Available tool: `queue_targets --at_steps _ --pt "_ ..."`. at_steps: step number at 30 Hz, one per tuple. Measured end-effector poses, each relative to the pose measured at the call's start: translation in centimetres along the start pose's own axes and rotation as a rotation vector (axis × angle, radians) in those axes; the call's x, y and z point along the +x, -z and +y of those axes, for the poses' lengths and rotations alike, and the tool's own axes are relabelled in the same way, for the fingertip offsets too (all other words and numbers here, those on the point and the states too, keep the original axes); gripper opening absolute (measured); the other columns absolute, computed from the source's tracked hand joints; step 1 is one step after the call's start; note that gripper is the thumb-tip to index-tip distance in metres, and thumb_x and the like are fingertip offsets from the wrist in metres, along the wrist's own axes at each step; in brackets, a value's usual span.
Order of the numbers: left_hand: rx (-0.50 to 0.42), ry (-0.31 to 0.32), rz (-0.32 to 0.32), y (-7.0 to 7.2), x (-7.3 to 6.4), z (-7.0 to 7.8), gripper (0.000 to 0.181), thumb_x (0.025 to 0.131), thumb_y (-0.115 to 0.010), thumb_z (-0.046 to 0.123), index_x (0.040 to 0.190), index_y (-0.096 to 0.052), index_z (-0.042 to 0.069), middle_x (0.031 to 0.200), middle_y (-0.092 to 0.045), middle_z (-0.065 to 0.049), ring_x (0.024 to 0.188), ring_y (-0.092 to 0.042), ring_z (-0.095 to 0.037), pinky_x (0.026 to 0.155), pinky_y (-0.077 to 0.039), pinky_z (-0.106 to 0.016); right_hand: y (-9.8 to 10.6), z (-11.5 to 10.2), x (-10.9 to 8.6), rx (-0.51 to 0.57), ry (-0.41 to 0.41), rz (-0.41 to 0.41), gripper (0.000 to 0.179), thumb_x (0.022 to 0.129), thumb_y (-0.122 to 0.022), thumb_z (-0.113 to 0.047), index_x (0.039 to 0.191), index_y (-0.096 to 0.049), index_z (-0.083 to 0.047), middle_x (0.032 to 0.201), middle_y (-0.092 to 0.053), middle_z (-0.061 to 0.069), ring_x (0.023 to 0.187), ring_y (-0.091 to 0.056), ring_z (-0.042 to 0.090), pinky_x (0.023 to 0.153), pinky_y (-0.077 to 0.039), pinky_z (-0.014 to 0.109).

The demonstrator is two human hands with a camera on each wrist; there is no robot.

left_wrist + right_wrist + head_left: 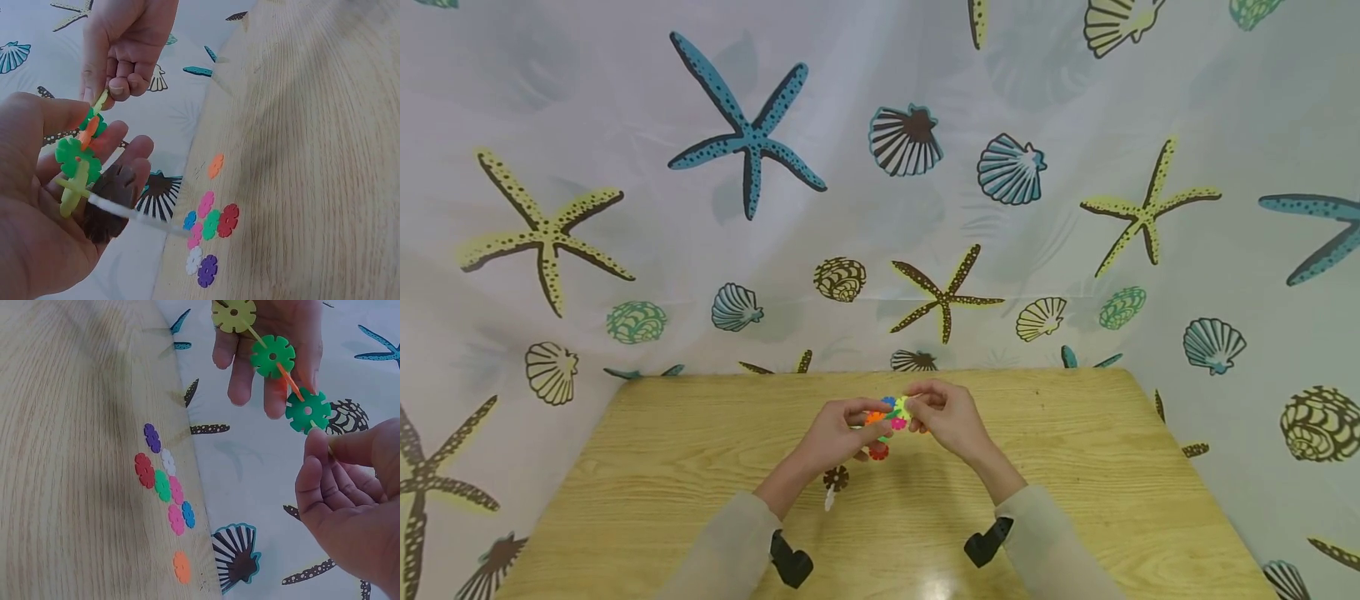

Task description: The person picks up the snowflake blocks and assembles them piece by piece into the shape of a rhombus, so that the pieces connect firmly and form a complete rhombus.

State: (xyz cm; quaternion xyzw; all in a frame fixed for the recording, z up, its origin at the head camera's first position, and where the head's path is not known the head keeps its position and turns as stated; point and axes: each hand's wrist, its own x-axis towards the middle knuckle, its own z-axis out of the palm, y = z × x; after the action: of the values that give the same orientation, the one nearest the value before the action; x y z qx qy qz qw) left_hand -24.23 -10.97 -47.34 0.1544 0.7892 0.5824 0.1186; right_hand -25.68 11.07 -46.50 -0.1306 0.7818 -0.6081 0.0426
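A chain of slotted flower-shaped plastic discs hangs from my left hand (835, 435), which pinches a green disc (307, 411) near its upper end. Below that, an orange disc (89, 131), another green disc (78, 159) and a yellow disc (74, 190) follow across the palm. A brown disc (836, 477) and a white disc (830, 498) dangle at the lower end. Between thumb and forefinger, my right hand (953, 419) pinches a yellow disc (102, 99) edge to edge with the top green one. Whether its slot is fully seated is hard to tell.
Loose discs lie on the wooden table (700, 500) beyond the hands: purple (207, 270), white (194, 260), red (144, 470), green (162, 485), blue (189, 514), two pink and one orange (181, 567). A shell-and-starfish printed curtain (850, 217) surrounds the table.
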Motion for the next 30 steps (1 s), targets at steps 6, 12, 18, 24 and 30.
queue_targets --at_steps 6,12,18,24,30 --pt "-0.032 0.025 -0.015 -0.36 0.26 -0.07 0.049 0.103 -0.071 0.028 0.145 -0.062 0.006 0.116 -0.078 -0.022 0.083 -0.079 -0.039 0.063 -0.065 -0.037 -0.17 0.37 0.09 0.033 -0.016 -0.019 0.020 0.102 -0.069 -0.009 0.117 -0.071 0.004 0.092 -0.073 0.027 0.066 -0.067 0.011 0.065 -0.057 0.023" --pt "-0.052 0.022 -0.037 -0.61 0.36 -0.20 0.055 0.103 -0.070 0.033 0.149 -0.055 0.005 0.118 -0.077 -0.018 0.073 -0.078 -0.033 0.051 -0.055 -0.030 -0.22 0.55 0.08 0.025 0.011 -0.025 0.020 0.103 -0.069 -0.011 0.117 -0.072 0.003 0.094 -0.074 0.026 0.071 -0.068 0.016 0.066 -0.056 0.023" --pt "-0.022 0.008 -0.006 -0.67 0.47 0.13 0.051 0.106 -0.064 0.034 0.148 -0.055 0.007 0.109 -0.079 -0.015 0.057 -0.070 -0.018 0.046 -0.046 -0.025 -0.10 0.66 0.07 0.007 0.040 -0.001 0.025 0.105 -0.066 -0.015 0.123 -0.075 0.001 0.092 -0.075 0.020 0.076 -0.067 0.022 0.066 -0.054 0.022" --pt "-0.049 0.012 0.013 -0.74 0.33 0.34 0.048 0.108 -0.062 0.034 0.145 -0.055 0.006 0.106 -0.079 -0.014 0.054 -0.067 -0.016 0.045 -0.046 -0.025 -0.01 0.53 0.15 0.019 0.034 -0.005 0.026 0.105 -0.067 -0.015 0.123 -0.073 0.003 0.086 -0.074 0.009 0.073 -0.067 0.016 0.065 -0.054 0.022" --pt "-0.107 0.020 -0.019 -0.84 0.36 0.29 0.044 0.113 -0.048 0.039 0.140 -0.056 0.005 0.093 -0.071 -0.007 0.056 -0.069 -0.021 0.047 -0.052 -0.028 -0.18 0.19 0.07 0.036 0.048 -0.006 0.022 0.104 -0.067 -0.013 0.118 -0.075 0.002 0.085 -0.073 0.007 0.071 -0.066 0.013 0.065 -0.055 0.022"
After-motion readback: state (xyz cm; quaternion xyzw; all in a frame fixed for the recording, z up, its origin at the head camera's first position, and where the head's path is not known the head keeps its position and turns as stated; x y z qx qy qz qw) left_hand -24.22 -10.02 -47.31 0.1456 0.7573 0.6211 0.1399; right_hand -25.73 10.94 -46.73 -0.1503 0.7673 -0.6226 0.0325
